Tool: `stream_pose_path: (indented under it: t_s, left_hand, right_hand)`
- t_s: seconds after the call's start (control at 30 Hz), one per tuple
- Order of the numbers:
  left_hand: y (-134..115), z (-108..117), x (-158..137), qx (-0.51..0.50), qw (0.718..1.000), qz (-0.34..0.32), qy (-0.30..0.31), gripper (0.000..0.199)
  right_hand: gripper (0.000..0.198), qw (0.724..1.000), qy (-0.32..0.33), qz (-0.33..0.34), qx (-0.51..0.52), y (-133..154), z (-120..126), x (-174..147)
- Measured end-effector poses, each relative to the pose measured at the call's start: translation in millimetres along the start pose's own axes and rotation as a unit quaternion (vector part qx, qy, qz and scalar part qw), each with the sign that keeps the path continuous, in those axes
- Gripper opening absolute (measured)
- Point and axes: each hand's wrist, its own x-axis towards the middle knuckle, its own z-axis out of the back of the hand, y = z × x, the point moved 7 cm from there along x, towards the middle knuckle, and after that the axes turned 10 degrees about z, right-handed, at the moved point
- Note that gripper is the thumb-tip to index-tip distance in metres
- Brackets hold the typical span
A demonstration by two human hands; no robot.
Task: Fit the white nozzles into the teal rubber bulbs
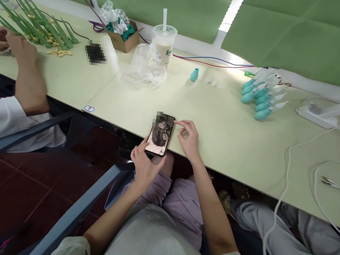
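My left hand (146, 162) grips a smartphone (160, 136) by its lower end, thumb and fingers on opposite edges. The lit screen shows a picture of a figure in dark clothes, partly blurred out. The phone's upper part is at the table's front edge. Beside its right edge is my right hand (188, 140), holding nothing, with the index finger stretched toward the phone's upper right corner and the thumb apart. Whether that fingertip touches the phone, I cannot tell. Farther back, a single teal rubber bulb (194, 75) stands upright near small white pieces (213, 82).
Several teal bulbs with white nozzles (262, 113) lie at right, near a power strip (318, 115) and white cables (287, 172). A plastic bag (143, 67), drink cup (163, 45) and cardboard box (126, 43) stand behind. Another person's hands (20, 47) work at left beside green pointed strips (41, 29).
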Motion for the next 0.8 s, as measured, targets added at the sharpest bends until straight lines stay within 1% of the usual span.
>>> stream_pose_path:
  t_s: [0.17, 0.43, 0.53, 0.63, 0.7, 0.73, 0.8]
  left_hand:
    - [0.8, -2.5, -1.6, 0.0, 1.0, -0.011, -0.005, 0.065]
    - [2.9, -7.2, -3.5, -0.029, 0.999, 0.004, 0.022, 0.067]
    - [2.5, -6.7, -6.5, -0.075, 0.997, -0.002, 0.024, 0.072]
    - [6.0, -3.0, -5.8, -0.164, 0.986, -0.003, 0.03, 0.071]
    - [15.2, 3.3, 0.0, -0.224, 0.974, 0.009, 0.018, 0.063]
    - [22.6, 8.2, 4.7, -0.244, 0.97, 0.016, 0.001, 0.058]
    - [43.0, 21.2, 15.7, -0.261, 0.963, 0.026, -0.053, 0.05]
  right_hand:
    - [0.051, 1.0, -0.005, -0.01, 0.015, -2.1, 0.3, 0.4]
    - [0.05, 0.999, -0.011, -0.012, 0.029, -0.3, 1.2, 1.1]
    - [0.05, 0.999, -0.017, -0.01, 0.028, -0.2, 2.3, 1.4]
    - [0.052, 0.999, -0.022, 0.001, 0.033, 0.7, 3.1, 1.7]
    - [0.052, 0.999, -0.023, 0.005, 0.036, 0.9, 3.1, 1.8]
    - [0.052, 0.999, -0.022, 0.005, 0.037, 0.9, 3.0, 1.9]
    - [0.053, 0.999, -0.018, 0.003, 0.036, 0.7, 2.4, 2.2]
